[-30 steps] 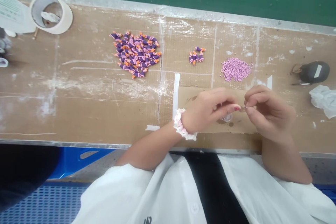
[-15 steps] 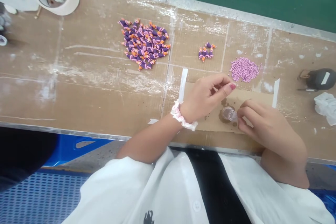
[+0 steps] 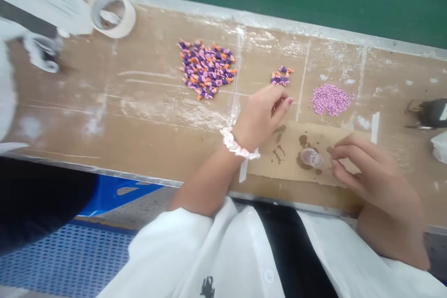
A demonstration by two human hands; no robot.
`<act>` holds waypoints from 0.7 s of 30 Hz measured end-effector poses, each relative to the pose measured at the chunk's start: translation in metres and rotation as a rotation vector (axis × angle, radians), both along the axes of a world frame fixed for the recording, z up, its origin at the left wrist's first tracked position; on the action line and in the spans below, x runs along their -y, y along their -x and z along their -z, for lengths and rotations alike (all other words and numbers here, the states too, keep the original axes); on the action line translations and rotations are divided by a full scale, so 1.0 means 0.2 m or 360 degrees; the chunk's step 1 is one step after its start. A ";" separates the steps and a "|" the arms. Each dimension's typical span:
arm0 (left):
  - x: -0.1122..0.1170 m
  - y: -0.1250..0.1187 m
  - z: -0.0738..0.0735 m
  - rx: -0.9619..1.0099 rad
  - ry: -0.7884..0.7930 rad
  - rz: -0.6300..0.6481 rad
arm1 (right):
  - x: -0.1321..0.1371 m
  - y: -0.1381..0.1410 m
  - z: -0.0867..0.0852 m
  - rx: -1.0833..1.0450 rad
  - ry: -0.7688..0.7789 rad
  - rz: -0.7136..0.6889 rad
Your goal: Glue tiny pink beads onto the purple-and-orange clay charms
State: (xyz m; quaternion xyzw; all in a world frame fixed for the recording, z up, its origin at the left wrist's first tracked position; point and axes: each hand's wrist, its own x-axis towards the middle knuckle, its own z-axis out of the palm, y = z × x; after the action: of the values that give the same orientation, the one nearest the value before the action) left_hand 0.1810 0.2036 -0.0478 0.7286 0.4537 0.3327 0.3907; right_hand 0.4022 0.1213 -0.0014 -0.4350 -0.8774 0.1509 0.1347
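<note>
Beside the right hand (image 3: 366, 174), the clear cup (image 3: 310, 157) stands mouth upward.

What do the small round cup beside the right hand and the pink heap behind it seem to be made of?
The small cup looks like clear, glossy plastic or glass: the brown card shows through it. The pink heap seems to be tiny matte grains, probably plastic; too small to be sure.

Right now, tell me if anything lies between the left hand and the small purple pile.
Nothing visible does. The left hand has its fingers just short of the small pile, with only bare table between. The pink beads lie off to the right, the big pile to the left.
</note>
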 end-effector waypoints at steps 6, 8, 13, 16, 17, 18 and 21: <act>-0.14 0.17 0.04 -0.1057 -0.0070 -0.0274 | 0.00 -0.04 0.06 -0.0071 -0.0169 0.0012; -0.18 0.23 0.05 -0.1201 -0.0034 -0.0449 | 0.00 -0.04 0.08 -0.0080 -0.0220 0.0021; -0.22 0.31 0.03 -0.1316 0.0025 -0.0894 | -0.01 -0.02 0.09 -0.0076 -0.0287 0.0013; -0.23 0.30 0.04 -0.1382 0.0036 -0.0896 | -0.01 -0.01 0.09 -0.0075 -0.0331 0.0011; -0.23 0.29 0.04 -0.1420 0.0017 -0.0887 | -0.02 -0.01 0.09 -0.0075 -0.0346 0.0015; -0.23 0.28 0.04 -0.1460 -0.0006 -0.0883 | -0.02 -0.01 0.09 -0.0078 -0.0352 0.0013; -0.23 0.25 0.06 -0.1521 -0.0059 -0.0889 | -0.02 -0.01 0.10 -0.0092 -0.0351 0.0006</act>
State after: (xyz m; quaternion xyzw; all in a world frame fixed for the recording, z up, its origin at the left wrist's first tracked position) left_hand 0.1310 0.2488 -0.0589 0.6573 0.7505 0.0641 0.0252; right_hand 0.4043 0.1244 -0.0217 -0.4148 -0.8836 0.0656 0.2072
